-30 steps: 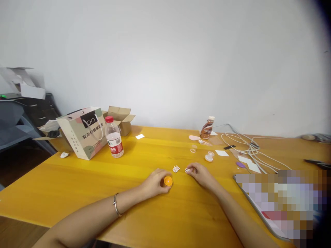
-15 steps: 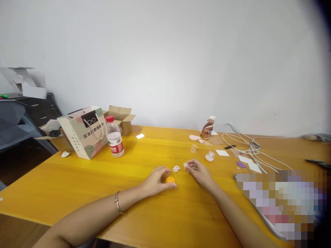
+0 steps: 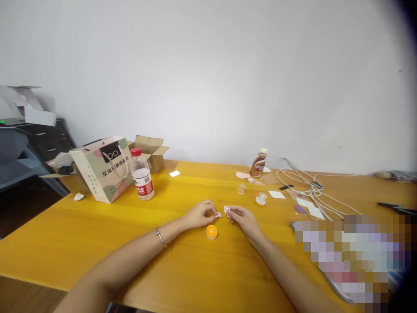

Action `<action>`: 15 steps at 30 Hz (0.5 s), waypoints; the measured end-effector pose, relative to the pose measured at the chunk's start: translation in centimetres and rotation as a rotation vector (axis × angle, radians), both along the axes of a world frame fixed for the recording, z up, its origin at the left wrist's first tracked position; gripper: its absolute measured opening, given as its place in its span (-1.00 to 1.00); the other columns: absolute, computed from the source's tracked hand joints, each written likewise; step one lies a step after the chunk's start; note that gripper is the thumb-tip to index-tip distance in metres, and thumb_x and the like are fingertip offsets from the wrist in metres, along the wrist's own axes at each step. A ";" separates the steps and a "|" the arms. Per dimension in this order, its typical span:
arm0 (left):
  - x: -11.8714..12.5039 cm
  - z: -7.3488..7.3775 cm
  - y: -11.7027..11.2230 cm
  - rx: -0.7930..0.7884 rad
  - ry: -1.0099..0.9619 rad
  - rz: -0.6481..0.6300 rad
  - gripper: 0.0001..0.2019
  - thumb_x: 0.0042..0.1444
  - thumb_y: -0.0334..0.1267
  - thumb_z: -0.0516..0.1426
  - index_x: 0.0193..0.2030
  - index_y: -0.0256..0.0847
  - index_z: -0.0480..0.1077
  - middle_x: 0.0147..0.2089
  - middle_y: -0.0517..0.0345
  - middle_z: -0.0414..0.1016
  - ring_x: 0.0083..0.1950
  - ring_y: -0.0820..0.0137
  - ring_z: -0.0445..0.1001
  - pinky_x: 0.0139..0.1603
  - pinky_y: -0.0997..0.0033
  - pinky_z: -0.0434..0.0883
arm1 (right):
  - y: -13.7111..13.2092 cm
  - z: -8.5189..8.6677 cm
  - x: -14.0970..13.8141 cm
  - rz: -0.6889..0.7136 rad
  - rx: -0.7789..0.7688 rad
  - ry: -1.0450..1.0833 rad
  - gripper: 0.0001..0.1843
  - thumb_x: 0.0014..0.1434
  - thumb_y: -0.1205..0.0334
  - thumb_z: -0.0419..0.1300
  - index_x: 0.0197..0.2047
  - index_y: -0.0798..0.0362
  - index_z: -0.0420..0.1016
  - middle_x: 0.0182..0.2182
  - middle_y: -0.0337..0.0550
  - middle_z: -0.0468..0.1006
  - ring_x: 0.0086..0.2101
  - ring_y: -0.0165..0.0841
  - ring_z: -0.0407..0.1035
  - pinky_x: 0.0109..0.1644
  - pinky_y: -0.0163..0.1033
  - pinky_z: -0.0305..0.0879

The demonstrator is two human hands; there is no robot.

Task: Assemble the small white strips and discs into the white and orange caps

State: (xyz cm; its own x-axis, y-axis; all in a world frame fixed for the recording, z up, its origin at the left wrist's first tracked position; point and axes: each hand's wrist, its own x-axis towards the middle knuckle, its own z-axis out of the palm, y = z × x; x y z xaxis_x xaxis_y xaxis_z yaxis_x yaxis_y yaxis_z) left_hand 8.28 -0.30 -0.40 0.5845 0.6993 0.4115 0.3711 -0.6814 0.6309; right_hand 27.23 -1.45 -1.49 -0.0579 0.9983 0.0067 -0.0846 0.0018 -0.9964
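My left hand (image 3: 200, 214) rests on the yellow table (image 3: 97, 234), fingers pinched on a small white perforated piece (image 3: 218, 214). My right hand (image 3: 243, 217) is just to its right, pinching another small white perforated piece (image 3: 226, 210) a little above the table. A small round orange cap (image 3: 211, 231) lies on the table just in front of and between both hands, touched by neither. A metal bracelet sits on my left wrist.
A paper gift bag (image 3: 97, 169), a water bottle with a red cap (image 3: 141, 176) and an open cardboard box (image 3: 151, 150) stand at the back left. A brown drink bottle (image 3: 258, 163), small white parts (image 3: 261, 199), paper slips and white cables (image 3: 312, 187) lie at the back right.
My left hand let go of the orange cap and moved up to pinch the white piece on the table. My right hand lifted its white piece and shifted slightly left.
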 end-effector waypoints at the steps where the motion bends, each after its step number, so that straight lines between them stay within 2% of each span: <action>1: -0.2 0.1 -0.2 -0.037 -0.031 0.020 -0.92 -0.04 -0.33 0.11 -0.39 -0.29 0.37 -0.30 0.10 0.41 -0.27 0.47 0.36 -0.23 0.53 0.27 | -0.1 0.0 -0.1 0.002 -0.008 0.004 -0.69 -0.28 0.15 0.33 -0.44 0.12 0.42 -0.65 -0.27 0.45 -0.63 -0.51 0.27 -0.55 -0.40 0.18; 6: -0.8 0.4 -0.1 -0.336 -0.178 0.082 -0.87 -0.10 -0.30 0.14 -0.41 -0.33 0.34 -0.42 0.14 0.42 -0.43 0.53 0.35 -0.42 0.59 0.25 | -0.8 0.1 -0.7 0.058 -0.063 0.041 -0.70 -0.26 0.15 0.33 -0.44 0.12 0.41 -0.59 -0.21 0.50 -0.58 -0.45 0.37 -0.49 -0.36 0.31; 9: -0.5 0.7 0.2 -0.490 -0.304 0.025 -0.80 -0.07 -0.23 0.13 -0.38 -0.37 0.33 -0.42 0.10 0.42 -0.43 0.52 0.37 -0.37 0.55 0.29 | -1.2 0.3 -1.0 0.102 -0.091 0.085 -0.72 -0.24 0.19 0.33 -0.41 0.10 0.43 -0.53 -0.20 0.53 -0.52 -0.43 0.42 -0.37 -0.33 0.38; 12: 0.0 0.8 0.2 -0.555 -0.364 -0.026 -0.77 -0.06 -0.20 0.13 -0.37 -0.38 0.34 -0.41 0.08 0.43 -0.41 0.51 0.38 -0.32 0.51 0.31 | -1.4 0.5 -1.2 0.156 -0.108 0.089 -0.76 -0.18 0.22 0.30 -0.37 0.10 0.46 -0.48 -0.18 0.55 -0.44 -0.43 0.44 -0.27 -0.34 0.38; 15: 0.5 0.7 0.0 -0.544 -0.392 0.028 -0.77 -0.07 -0.19 0.14 -0.38 -0.37 0.35 -0.43 0.10 0.42 -0.42 0.51 0.38 -0.33 0.51 0.32 | -1.6 0.7 -1.2 0.211 -0.120 0.091 -0.78 -0.14 0.22 0.28 -0.35 0.11 0.48 -0.42 -0.15 0.55 -0.38 -0.40 0.44 -0.20 -0.31 0.37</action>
